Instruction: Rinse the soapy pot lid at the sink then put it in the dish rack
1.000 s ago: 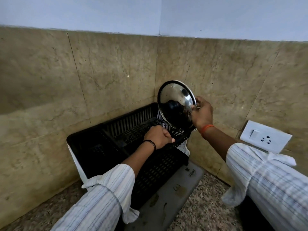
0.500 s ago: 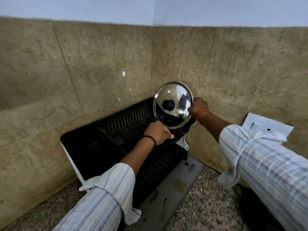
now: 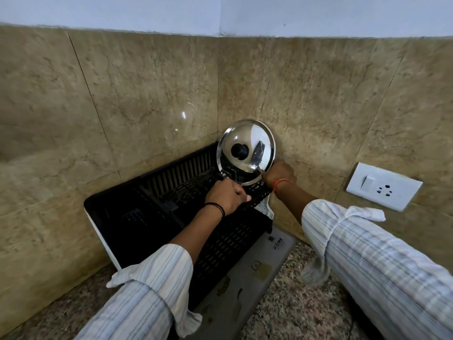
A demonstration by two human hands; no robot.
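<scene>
A shiny steel pot lid (image 3: 250, 141) with a black knob stands nearly upright at the far right end of the black plastic dish rack (image 3: 171, 173), its knob side facing me and its back near the tiled corner. My right hand (image 3: 278, 174) grips the lid's lower right rim. My left hand (image 3: 226, 196) sits curled at the lid's lower left edge, over the rack's inner tray; its fingertips are hidden, so I cannot tell whether they hold the rim or the rack.
The rack fills the counter corner between two beige tiled walls. A grey printed mat (image 3: 250, 273) lies under its front on the speckled granite counter (image 3: 289, 315). A white switch and socket plate (image 3: 383, 186) is on the right wall.
The lid has turned from angled in the air to knob side facing me and has come down into the rack's far end. My right hand dropped with it; my left hand stayed.
</scene>
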